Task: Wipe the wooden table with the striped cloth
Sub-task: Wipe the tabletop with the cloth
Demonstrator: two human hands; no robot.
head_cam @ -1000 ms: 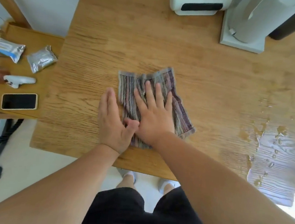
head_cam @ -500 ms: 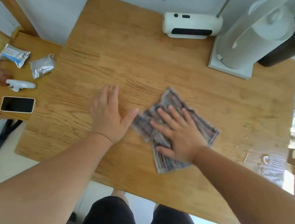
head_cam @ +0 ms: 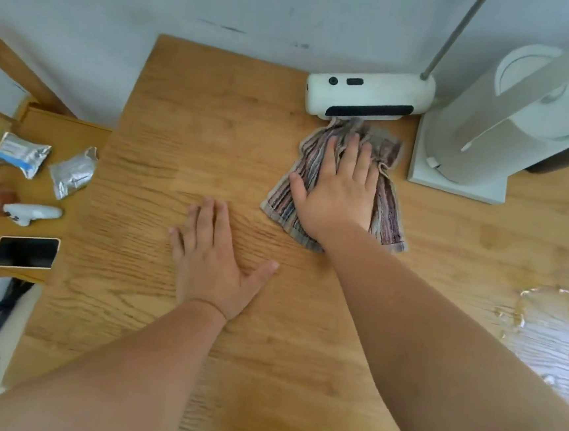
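Table (head_cam: 214, 133): A wooden top is seen across most of the view, its far edge set against a pale wall.
Appliance (head_cam: 512, 108): A tall white cylinder on a square base is stood at the far right of the table.
Side shelf (head_cam: 60, 127): A lower wooden surface is seen just beside the table's left edge.
White box (head_cam: 369, 95): A low casing with a dark strip is laid at the far edge, just left of the appliance's base.
Striped cloth (head_cam: 389, 204): It is spread, somewhat rumpled, on the far right part of the table. Its far edge is touching the white box.
Water (head_cam: 543, 306): A puddle and droplets are spread near the table's right edge, well apart from the cloth.
Right hand (head_cam: 338, 192): It is laid palm down on the cloth, fingers straight and pressing; nothing is gripped.
Left hand (head_cam: 210, 260): It is rested flat on bare wood, fingers straight, thumb spread, near the cloth but apart from it.
Phone (head_cam: 27, 252): It is laid screen up on the side shelf.
Foil packets (head_cam: 72, 172): Two are laid on the shelf beyond the phone.
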